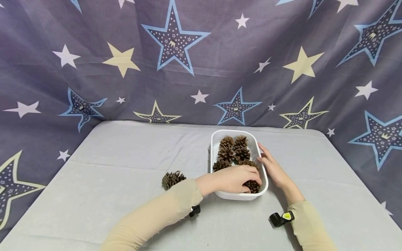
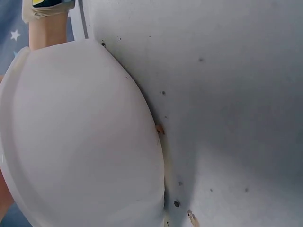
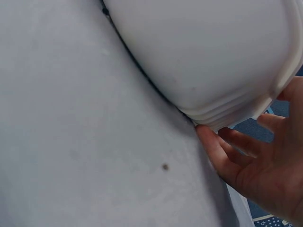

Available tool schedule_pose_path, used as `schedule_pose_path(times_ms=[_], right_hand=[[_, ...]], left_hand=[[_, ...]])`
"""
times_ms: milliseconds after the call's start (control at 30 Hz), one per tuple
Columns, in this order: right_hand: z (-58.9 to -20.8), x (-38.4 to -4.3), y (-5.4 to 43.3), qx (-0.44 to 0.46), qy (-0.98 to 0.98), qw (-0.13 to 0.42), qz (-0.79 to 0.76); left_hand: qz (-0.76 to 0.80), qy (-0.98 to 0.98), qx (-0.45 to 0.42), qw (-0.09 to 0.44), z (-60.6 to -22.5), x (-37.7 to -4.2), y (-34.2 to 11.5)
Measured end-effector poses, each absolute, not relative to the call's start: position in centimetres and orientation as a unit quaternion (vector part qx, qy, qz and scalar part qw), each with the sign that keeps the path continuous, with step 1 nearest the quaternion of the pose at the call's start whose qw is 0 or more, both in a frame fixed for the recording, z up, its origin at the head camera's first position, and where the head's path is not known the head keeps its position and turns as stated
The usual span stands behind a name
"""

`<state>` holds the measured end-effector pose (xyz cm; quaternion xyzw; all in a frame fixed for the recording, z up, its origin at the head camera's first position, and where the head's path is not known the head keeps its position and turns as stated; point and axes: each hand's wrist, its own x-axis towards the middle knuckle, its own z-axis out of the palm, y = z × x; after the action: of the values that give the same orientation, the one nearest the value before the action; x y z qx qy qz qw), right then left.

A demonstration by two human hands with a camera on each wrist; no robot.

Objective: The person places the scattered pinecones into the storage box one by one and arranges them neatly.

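A white rectangular tub [image 1: 237,197] stands right of the table's middle, with several brown pine cones [image 1: 226,154] inside, mostly in two columns. My left hand [image 1: 236,178] reaches over its near left side, fingers curled down over a pine cone [image 1: 253,186] in the near right corner. Part of that cone is hidden under the hand. My right hand [image 1: 275,171] rests against the tub's right side, with its fingers extended along the outer wall; the right wrist view shows fingertips [image 3: 204,132] at the tub's lower edge.
Another pine cone [image 1: 172,179] lies on the grey cloth-covered table [image 1: 119,167], left of the tub and partly behind the left sleeve [image 1: 157,212]. Small dark crumbs [image 2: 177,204] dot the cloth beside the tub. A star-patterned curtain [image 1: 201,80] borders the table's back and sides.
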<state>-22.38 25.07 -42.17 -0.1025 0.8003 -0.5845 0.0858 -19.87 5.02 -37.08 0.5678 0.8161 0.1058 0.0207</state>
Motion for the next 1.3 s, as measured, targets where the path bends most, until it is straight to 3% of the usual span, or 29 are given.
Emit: schedule_pose_path(times_ms=[467, 1300], right_hand=[[-42.2, -22.5, 25.1, -0.114, 0.793, 0.081, -0.593], [-42.3, -22.5, 24.9, -0.113, 0.796, 0.073, -0.589]], left_hand=[[0.145, 0.834, 0.531, -0.024, -35.9, -20.5, 2.2], [0.207, 0.884, 0.419, -0.033, -36.1, -21.0, -8.0]])
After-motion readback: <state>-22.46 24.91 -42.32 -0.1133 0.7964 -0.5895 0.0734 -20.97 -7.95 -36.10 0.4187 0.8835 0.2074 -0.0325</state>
